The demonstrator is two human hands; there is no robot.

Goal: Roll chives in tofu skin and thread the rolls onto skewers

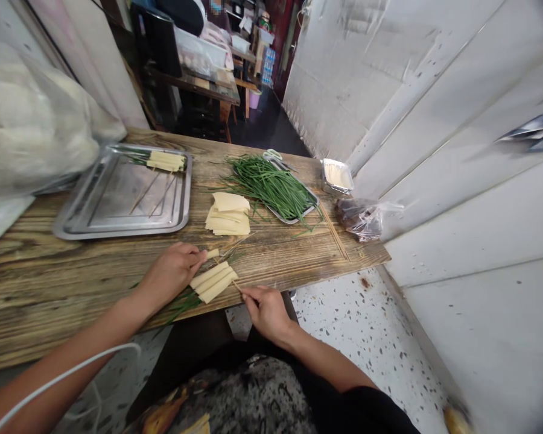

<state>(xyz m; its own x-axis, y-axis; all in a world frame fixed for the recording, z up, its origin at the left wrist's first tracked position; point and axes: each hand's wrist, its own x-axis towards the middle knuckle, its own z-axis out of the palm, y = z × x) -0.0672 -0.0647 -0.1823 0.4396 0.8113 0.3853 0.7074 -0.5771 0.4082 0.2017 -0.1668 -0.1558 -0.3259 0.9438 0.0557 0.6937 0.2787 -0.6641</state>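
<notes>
My right hand pinches the end of a thin wooden skewer near the table's front edge. Several pale yellow tofu-skin rolls sit side by side on that skewer, with green chive ends sticking out at the lower left. Between the fingertips of my left hand is another small tofu-skin roll, just above the skewered ones. Beyond my hands lies a stack of cut tofu-skin sheets. To its right, long green chives are heaped on a small metal tray.
On the left, a large metal tray bears finished skewered rolls, beside a big bulging plastic bag. Loose skewers, scissors, a white tub and a dark-filled bag lie at right, near the wall.
</notes>
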